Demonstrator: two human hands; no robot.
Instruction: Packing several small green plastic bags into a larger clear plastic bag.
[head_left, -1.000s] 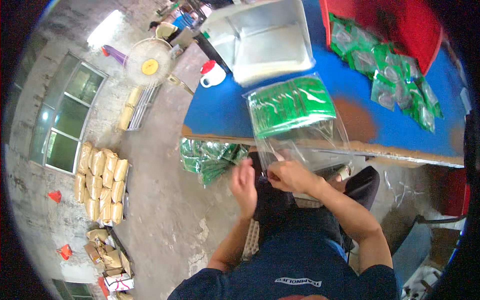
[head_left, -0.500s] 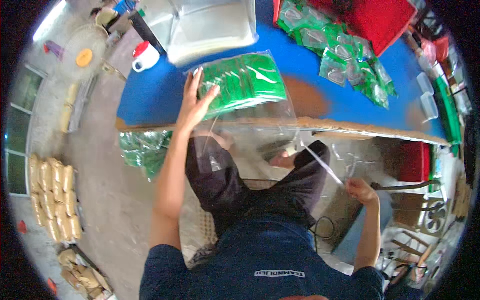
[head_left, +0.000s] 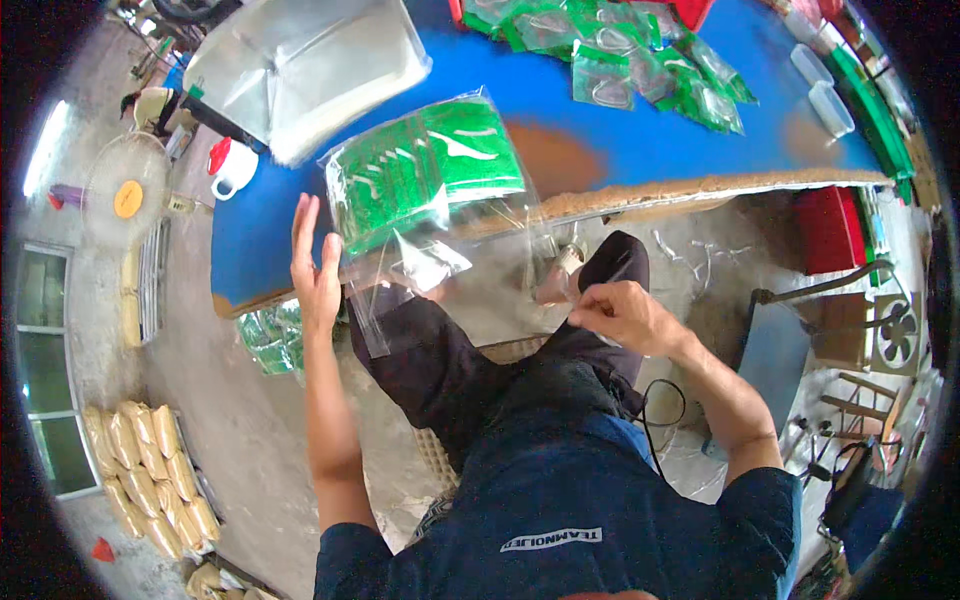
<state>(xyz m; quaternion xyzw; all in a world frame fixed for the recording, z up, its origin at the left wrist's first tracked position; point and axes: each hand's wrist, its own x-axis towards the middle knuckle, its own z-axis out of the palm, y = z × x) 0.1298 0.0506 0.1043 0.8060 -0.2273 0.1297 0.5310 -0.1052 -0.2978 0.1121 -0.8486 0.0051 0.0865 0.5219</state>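
A clear plastic bag [head_left: 465, 225] lies over the table's near edge, its loose end hanging above my lap. Inside it sits a stack of flat green packets [head_left: 425, 165]. My left hand [head_left: 318, 280] is open beside the bag's left end, fingers stretched upward and thumb apart. Over my right thigh is my right hand [head_left: 628, 318], closed with fingertips pinched together; what they hold, if anything, is too small to make out. The bag's loose end reaches toward this hand, but I cannot tell whether they touch.
The blue table [head_left: 700, 160] carries a metal tray [head_left: 310, 70], a white cup with a red lid [head_left: 232, 168], loose green packets [head_left: 660, 70] and clear plastic boxes [head_left: 828, 105]. More green packets [head_left: 270, 340] hang below its left edge. Clear strips [head_left: 700, 255] litter the floor.
The clear strip stretched from my right hand no longer shows. That hand has come inward, toward the bag. My left hand has let go of the bag's left end and moved down beside it.
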